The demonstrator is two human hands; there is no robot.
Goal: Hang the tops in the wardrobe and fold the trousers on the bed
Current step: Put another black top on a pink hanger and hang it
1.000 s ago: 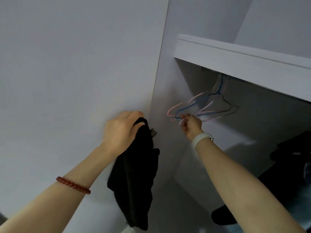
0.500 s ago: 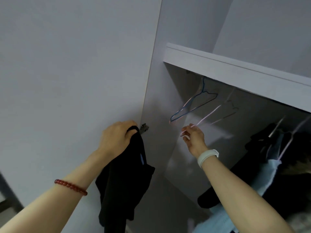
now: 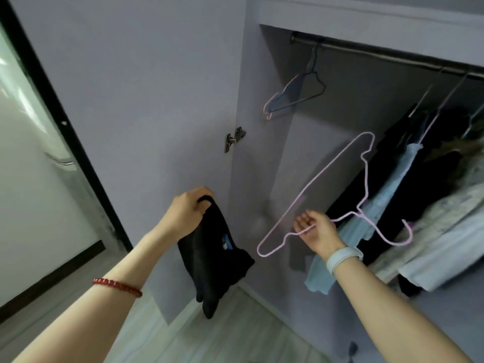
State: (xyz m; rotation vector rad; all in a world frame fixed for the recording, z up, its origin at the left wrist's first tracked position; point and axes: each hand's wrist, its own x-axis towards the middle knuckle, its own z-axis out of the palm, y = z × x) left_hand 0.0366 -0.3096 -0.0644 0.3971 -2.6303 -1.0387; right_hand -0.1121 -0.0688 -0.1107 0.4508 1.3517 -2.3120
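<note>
At an open wardrobe [image 3: 264,106], a person's left hand [image 3: 186,215] grips a bunched black top [image 3: 212,260] hanging beside the door, while the right hand [image 3: 315,231], palm up with fingers curled, holds a pink wire hanger [image 3: 324,179] below the rail [image 3: 379,52], near hung clothes [image 3: 424,195].

No legible text

A small blue tag [image 3: 225,241] is seen on the black garment [image 3: 213,260]; nothing on it can be read.

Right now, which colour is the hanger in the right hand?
Pale pink hanger, seen in the head view.
</note>
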